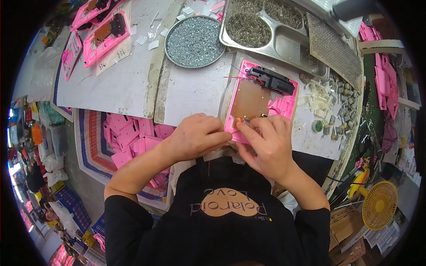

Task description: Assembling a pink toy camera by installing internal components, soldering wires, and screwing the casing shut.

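In front of me on the table lies a pink plastic casing (289, 102). A brown circuit board (251, 100) sits inside it, with a black plastic part (271, 80) along the far side and thin red wires at the far left. My left hand (197, 136) has its fingers curled against the casing's near left edge, gripping it. My right hand (271, 146) is closed over the casing's near side, fingertips together at the board's near edge. Something small and orange shows by those fingertips; the rest is hidden under them.
A round tray of small silver screws (195, 42) and a metal compartment tray (284, 44) with small metal parts stand beyond. White plastic pieces (317, 98) and small cylindrical parts lie right. More pink casings (105, 37) lie far left; a striped bag (91, 146) holds others. A yellow fan (379, 205) stands right.
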{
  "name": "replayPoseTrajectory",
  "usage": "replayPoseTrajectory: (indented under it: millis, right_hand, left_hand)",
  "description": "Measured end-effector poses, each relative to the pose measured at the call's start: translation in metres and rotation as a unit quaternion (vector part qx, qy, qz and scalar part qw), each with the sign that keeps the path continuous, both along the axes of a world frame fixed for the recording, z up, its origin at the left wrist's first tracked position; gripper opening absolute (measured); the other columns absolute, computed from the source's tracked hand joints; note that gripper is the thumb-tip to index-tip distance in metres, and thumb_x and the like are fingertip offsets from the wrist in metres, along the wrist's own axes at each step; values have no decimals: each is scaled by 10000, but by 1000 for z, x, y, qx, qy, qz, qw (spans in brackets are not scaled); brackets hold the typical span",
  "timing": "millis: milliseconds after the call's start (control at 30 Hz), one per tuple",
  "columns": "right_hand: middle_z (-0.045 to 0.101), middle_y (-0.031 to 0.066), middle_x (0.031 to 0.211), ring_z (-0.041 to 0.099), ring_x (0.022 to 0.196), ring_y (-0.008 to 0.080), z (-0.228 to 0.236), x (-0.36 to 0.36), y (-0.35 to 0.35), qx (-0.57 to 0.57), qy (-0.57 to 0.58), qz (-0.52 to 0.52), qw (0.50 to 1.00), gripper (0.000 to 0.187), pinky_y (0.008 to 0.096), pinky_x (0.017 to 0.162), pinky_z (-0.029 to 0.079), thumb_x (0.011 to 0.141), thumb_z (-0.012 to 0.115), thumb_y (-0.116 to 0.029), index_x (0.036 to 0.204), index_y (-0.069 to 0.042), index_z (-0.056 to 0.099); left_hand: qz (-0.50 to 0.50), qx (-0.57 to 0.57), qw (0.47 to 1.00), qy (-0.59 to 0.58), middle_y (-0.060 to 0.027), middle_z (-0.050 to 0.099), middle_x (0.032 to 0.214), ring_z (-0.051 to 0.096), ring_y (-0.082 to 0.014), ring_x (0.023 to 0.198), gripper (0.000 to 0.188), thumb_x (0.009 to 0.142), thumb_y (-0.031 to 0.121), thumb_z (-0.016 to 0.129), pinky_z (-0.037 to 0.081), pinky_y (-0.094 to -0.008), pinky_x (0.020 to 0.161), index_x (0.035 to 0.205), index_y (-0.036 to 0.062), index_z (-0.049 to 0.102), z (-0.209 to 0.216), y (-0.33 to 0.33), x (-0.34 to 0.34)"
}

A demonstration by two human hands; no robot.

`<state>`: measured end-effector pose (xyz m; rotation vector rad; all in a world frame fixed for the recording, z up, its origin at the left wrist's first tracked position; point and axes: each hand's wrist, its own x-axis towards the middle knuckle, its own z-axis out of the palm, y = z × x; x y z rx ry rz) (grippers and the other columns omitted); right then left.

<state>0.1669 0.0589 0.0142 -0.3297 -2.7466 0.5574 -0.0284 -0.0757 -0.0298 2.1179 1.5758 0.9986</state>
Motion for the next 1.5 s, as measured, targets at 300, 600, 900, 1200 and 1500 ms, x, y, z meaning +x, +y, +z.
replayPoseTrajectory:
  millis: [300, 600, 900, 1200, 1500]
  right_hand:
    - [534, 46, 917, 519, 913, 248, 24, 4, 6, -8, -123, 0, 992, 577, 419, 798, 383, 790, 774, -362, 1298, -125, 639]
    - [682, 19, 881, 623, 784, 119, 85, 56, 319, -258, 89, -213, 938, 127, 287, 706, 502, 875, 710, -72, 996, -35, 717]
    - [700, 66, 944, 627, 930, 295, 59, -104, 509, 431, 211, -167, 861, 84, 388, 852, 504, 838, 721, -109, 922, -115, 725]
    - [704, 203, 996, 679, 917, 384, 55, -79, 560, 448, 36, -302, 841, 239, 479, 760, 555, 876, 684, -184, 1078, -56, 681]
    - [711, 43, 1069, 643, 992, 117, 87, 17, 255, -220, 241, -174, 929, 176, 266, 900, 496, 978, 648, -74, 1134, -7, 695]
  left_hand:
    - [-37, -39, 997, -57, -48, 541, 750, 582, -270, 645, 174, 809, 208, 795, 451, -398, 564, 953, 155, 714, -6, 9, -10]
    - [-84, -79, 990, -87, -39, 592, 745, 615, -270, 645, 167, 783, 164, 820, 473, -391, 558, 932, 163, 744, -3, 27, -16]
    - [-48, -122, 988, -85, 3, 578, 730, 616, -222, 659, 182, 752, 169, 824, 477, -363, 592, 916, 180, 747, 7, 20, -11]
    - [-56, -102, 990, -80, -13, 586, 734, 609, -240, 652, 177, 763, 163, 826, 468, -369, 589, 917, 172, 740, 3, 25, -10]
    - [-27, -116, 990, -75, -45, 590, 786, 626, -281, 723, 145, 826, 165, 764, 483, -397, 626, 959, 148, 710, -2, 11, -10]
